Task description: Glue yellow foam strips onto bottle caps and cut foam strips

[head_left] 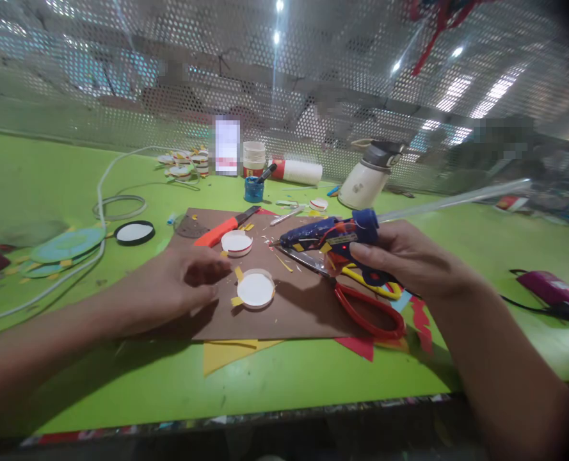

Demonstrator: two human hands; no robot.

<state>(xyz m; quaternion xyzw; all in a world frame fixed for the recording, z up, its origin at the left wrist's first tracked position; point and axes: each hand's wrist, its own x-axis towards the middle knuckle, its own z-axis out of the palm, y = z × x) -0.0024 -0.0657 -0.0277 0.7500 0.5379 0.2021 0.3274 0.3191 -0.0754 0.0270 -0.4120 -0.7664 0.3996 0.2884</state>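
My right hand point(409, 256) grips a dark blue glue gun point(332, 234) with a clear glue stick point(457, 200) sticking out of its back. The nozzle points left, over a brown board point(303, 314). My left hand point(192, 278) hovers at the board's left side, fingers loosely curled and thumb apart, with nothing visible in it. Just right of it lies a white round disc point(255, 289) with two yellow tabs on its left edge. Behind that sits another shallow white round piece point(237, 243). Scissors point(370, 314) with red and yellow handles lie partly under the glue gun.
An orange utility knife point(226, 227) lies behind my left hand. A blue jar point(254, 190), stacked paper cups point(296, 171) and a white jug point(368, 176) stand or lie farther back. A white cable point(100, 198) runs along the left, near green discs point(70, 246). Purple device point(555, 294) at right.
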